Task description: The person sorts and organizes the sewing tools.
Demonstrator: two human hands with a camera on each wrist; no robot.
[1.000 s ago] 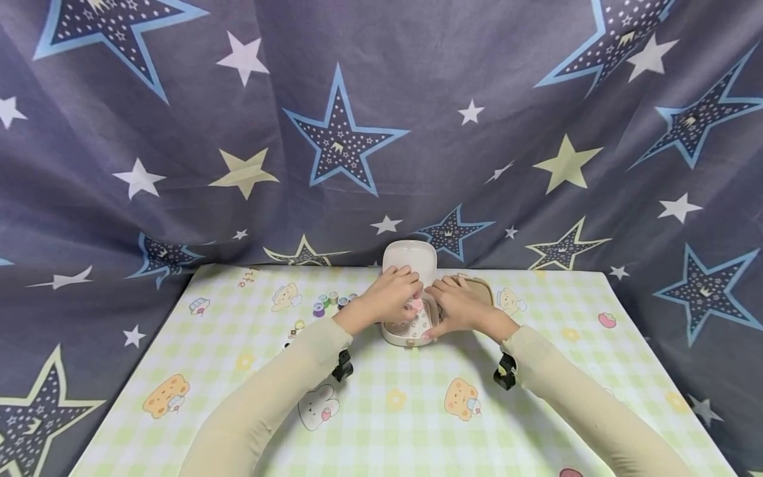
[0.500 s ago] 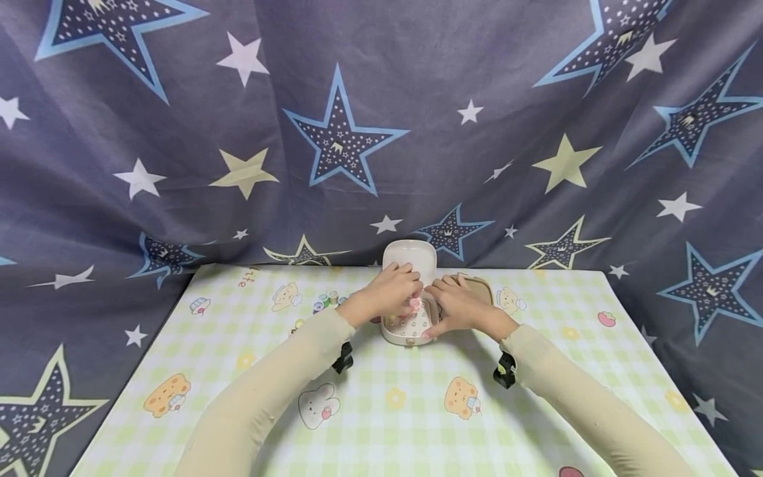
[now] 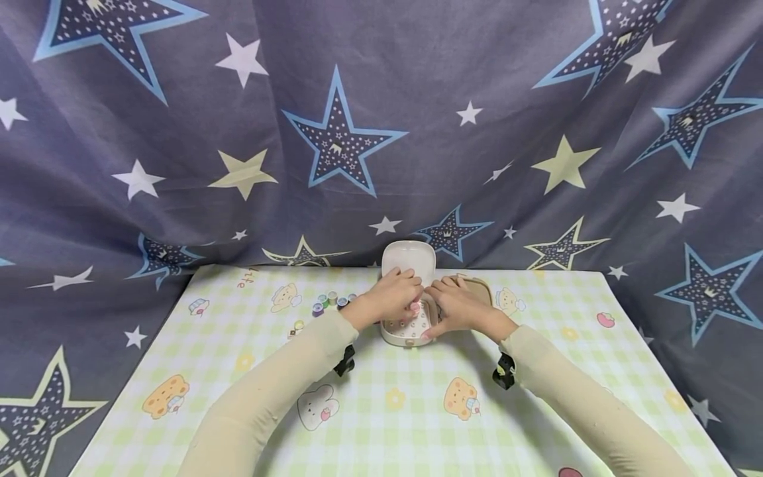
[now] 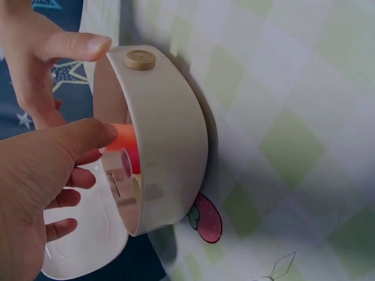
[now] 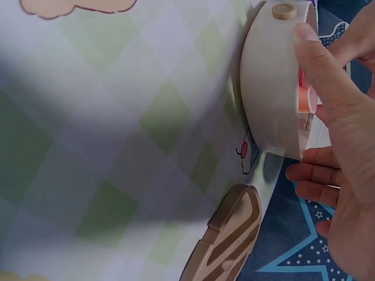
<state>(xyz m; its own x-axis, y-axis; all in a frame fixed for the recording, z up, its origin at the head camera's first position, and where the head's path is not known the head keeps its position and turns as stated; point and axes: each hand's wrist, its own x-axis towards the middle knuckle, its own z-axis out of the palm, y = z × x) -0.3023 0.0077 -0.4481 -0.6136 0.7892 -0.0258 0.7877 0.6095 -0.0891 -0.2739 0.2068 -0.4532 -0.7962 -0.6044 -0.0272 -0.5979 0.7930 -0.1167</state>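
A cream sewing box (image 3: 411, 342) stands at the back of the table, its white lid (image 3: 410, 255) raised behind it. My left hand (image 3: 393, 296) reaches in over the left side. In the left wrist view its thumb presses an orange thread spool (image 4: 124, 137) just inside the rim; the fingers behind are partly hidden. Beside that spool lie a magenta spool (image 4: 134, 159) and a yellow one (image 4: 137, 186). My right hand (image 3: 460, 306) grips the box's right side, thumb on the front rim near the round tan clasp (image 5: 284, 10), fingers around the far side rim.
Several thread spools (image 3: 318, 309) stand left of the box, with small items (image 3: 296, 328) nearer the left forearm. A brown slotted tray (image 3: 480, 289) lies behind the right hand. A star-patterned curtain (image 3: 334, 218) hangs at the table's back edge.
The pink-orange spool under my left fingers shows less now, lower in the box. My left hand has shifted only slightly; the right hand keeps its place on the box.
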